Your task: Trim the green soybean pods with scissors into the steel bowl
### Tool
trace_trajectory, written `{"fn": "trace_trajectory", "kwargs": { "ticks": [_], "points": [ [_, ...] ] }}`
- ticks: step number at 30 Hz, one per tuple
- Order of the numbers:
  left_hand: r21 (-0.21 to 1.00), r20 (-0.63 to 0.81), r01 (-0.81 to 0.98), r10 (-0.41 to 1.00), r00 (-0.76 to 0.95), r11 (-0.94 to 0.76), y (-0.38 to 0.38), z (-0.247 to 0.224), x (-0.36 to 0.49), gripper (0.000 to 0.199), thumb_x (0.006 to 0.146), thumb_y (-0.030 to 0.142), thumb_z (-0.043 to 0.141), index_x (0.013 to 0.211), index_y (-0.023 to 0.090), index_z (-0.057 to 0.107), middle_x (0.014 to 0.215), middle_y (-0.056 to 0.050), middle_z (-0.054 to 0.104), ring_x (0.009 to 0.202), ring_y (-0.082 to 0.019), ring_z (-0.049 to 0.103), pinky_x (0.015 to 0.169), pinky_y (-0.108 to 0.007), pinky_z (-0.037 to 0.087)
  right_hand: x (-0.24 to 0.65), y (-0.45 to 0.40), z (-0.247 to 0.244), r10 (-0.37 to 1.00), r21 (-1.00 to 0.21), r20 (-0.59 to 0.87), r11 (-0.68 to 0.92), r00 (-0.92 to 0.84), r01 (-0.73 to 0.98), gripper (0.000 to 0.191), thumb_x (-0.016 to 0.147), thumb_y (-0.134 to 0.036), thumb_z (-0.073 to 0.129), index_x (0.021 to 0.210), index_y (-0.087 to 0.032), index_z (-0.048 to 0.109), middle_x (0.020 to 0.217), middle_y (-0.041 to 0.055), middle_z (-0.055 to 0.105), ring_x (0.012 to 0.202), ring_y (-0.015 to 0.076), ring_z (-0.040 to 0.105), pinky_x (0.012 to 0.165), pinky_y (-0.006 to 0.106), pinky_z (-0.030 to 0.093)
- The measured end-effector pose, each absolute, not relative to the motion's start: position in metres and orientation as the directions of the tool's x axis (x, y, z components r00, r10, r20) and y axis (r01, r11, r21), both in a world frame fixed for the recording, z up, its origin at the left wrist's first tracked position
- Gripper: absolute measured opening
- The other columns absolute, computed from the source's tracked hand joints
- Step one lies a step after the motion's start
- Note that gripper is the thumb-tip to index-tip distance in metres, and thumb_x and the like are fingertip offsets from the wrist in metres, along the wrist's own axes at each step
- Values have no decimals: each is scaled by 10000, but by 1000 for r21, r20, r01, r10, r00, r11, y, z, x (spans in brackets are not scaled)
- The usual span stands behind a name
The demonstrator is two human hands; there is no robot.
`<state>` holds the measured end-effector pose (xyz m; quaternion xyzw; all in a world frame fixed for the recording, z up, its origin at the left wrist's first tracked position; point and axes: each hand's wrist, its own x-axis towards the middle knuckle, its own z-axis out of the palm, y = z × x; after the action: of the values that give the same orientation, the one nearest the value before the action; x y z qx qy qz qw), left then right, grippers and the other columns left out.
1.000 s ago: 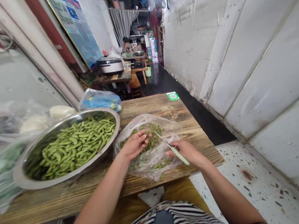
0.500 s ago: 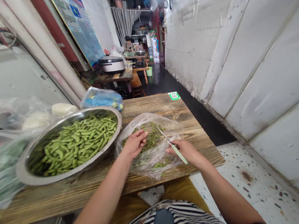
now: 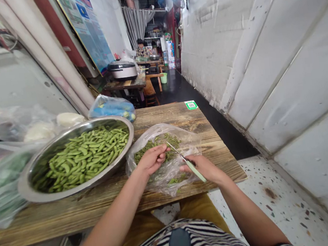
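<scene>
Basin (image 3: 24, 188) at 10 o'clock contains a heap of green pods (image 3: 87, 156), a portion judged finished. Plastic bag (image 3: 164, 183) at 12 o'clock carries loose green scraps (image 3: 144, 150); the quantity left cannot be determined. Left hand (image 3: 153, 160) above the bag: thumb and fingertips close together; whether they grip anything cannot be told. Right hand (image 3: 204, 167): fingers curled around scissors (image 3: 196, 171), blades pointing to 11 o'clock, near the left fingertips.

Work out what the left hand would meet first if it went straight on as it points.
The left hand would probably meet the green-handled scissors first, at the blades, which slant across its line from the right hand. Depth is unclear, so it might pass over or under them.
</scene>
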<state>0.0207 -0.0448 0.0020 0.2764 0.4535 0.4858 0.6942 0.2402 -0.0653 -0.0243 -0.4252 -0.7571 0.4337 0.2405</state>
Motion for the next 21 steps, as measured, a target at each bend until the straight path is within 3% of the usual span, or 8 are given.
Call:
{"fn": "trace_trajectory", "kwargs": {
  "ticks": [4, 11, 21],
  "points": [
    [832, -354, -412, 928, 120, 370, -45, 3, 21, 43, 764, 56, 695, 777, 45, 656, 777, -81, 635, 446, 9, 387, 342, -83, 254, 240, -66, -24, 845, -890, -6, 239, -534, 387, 414, 793, -564, 640, 802, -150, 626, 644, -20, 535, 616, 120, 487, 586, 217, 382],
    [824, -354, -424, 926, 130, 374, -46, -1, 22, 40, 767, 64, 697, 781, 66, 660, 805, -85, 643, 452, 14, 376, 350, -77, 257, 237, -74, -25, 765, -980, -193, -114, -615, 166, 476, 794, -653, 583, 881, -186, 553, 547, -69, 464, 401, 89, 450, 360, 195, 378],
    [861, -346, -382, 937, 45, 336, -48, 0, 29, 86, 718, 80, 732, 750, 54, 657, 751, -77, 641, 442, 5, 380, 357, -106, 234, 236, -74, -21, 816, -976, -199, -118, -543, 181, 440, 729, -593, 698, 781, -181, 552, 436, -90, 415, 329, 79, 396, 290, 187, 338]
  ]
}}
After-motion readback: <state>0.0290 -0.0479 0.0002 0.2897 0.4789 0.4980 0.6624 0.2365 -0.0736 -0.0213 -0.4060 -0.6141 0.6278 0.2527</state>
